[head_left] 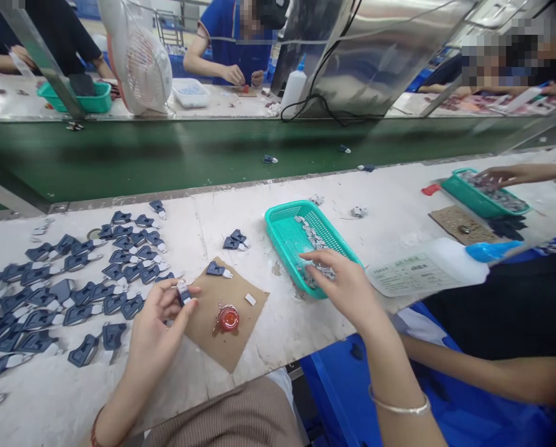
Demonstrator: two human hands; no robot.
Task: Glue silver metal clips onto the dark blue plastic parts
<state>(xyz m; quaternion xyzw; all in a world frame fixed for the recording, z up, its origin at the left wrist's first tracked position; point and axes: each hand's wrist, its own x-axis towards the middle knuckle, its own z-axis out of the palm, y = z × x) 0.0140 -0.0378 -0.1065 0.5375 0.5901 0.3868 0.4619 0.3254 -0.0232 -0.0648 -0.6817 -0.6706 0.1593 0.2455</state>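
Note:
My left hand (159, 326) is closed, pinching a small dark blue plastic piece with a white end (183, 292) above the left corner of a brown board (241, 347). On the board are another dark blue piece (216, 269), a small white block (250, 299) and a round red pot (228, 318) with glossy red smears around it. My right hand (340, 279) reaches over the near part of a green basket (278, 214), fingers stretched apart and touching or just above small grey-white pieces (311, 233). Whether a piece lies under those fingertips is hidden.
Many dark blue pieces (77, 292) cover the table's left side; a pair (235, 239) lies near the board. A white squeeze bottle with a blue nozzle (427, 267) lies right of my right hand. At right, a co-worker's hand (501, 176) is over another green basket (473, 192).

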